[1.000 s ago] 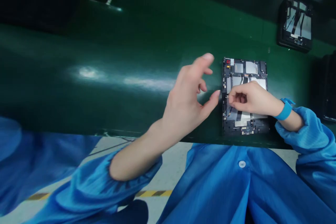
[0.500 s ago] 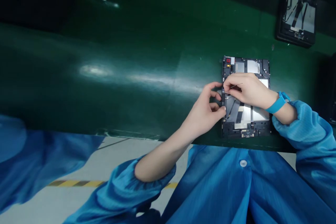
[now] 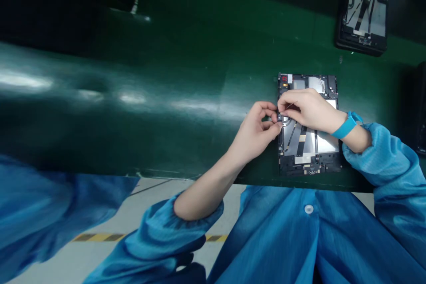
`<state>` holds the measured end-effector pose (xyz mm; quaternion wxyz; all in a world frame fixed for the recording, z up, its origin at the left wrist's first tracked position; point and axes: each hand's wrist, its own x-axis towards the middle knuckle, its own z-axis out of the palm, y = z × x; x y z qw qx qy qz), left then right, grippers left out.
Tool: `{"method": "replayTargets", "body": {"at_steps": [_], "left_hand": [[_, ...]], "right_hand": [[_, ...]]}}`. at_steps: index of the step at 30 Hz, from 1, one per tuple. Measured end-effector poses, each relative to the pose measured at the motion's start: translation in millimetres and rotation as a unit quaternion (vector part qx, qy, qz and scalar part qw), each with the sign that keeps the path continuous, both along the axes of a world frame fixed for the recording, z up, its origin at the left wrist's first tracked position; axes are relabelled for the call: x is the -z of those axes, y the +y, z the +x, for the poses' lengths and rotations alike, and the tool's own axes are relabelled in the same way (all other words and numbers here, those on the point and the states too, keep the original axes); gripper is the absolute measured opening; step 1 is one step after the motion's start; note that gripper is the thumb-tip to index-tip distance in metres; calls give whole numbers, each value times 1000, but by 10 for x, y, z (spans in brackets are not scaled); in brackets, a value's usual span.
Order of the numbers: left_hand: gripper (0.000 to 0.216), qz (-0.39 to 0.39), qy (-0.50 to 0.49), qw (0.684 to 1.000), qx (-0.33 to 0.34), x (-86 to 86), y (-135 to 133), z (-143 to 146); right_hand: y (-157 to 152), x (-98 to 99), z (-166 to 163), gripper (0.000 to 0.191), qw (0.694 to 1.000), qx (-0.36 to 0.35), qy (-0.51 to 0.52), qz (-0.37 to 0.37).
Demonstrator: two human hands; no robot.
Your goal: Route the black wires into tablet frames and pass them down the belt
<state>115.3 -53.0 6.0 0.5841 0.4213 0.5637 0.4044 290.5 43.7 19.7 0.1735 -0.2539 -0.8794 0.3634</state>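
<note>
An opened tablet (image 3: 327, 143) lies on the green bench, its silver inner plates, black flat cables and small boards exposed. At its left edge is my left hand (image 3: 255, 132), fingers curled against the side and the thumb tip on the rim, closed around that edge. My right hand (image 3: 308, 107) reaches over the upper middle of the tablet. Its thumb and index finger pinch a thin wire (image 3: 293, 104) close to the left rim; the far end of the wire is hidden by the fingers. A blue wrist strap (image 3: 345, 128) circles my right wrist.
The green bench (image 3: 186, 66) stretches left with light glare on it. Another opened tablet (image 3: 370, 20) rests on a dark stack at the upper right. A dark object (image 3: 422, 111) stands at the right edge. Someone's blue garment (image 3: 40, 213) shows at lower left.
My left thumb has slid up along the tablet's left edge, closer to the right fingertips. My right hand keeps its pinch over nearly the same spot. The view has shifted slightly.
</note>
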Motion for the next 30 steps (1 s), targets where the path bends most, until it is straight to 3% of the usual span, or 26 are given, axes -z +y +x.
{"method": "replayTargets", "body": {"at_steps": [8,20,24,30], "left_hand": [[36,-22,29,999,-16,17,114,39],[32,-31,78,996,32,-41,360,-25],[37,-74,50,996,26,-77,392,-22],[43,-108,43,993,-4,-154,601,16]], "right_hand": [[84,25,2,20,999,43,3,26],[161,72,-46,18,997,70,8,19],[166,60,-64,16,997,78,8,10],[190,33,-92,15,984,178,23,22]]}}
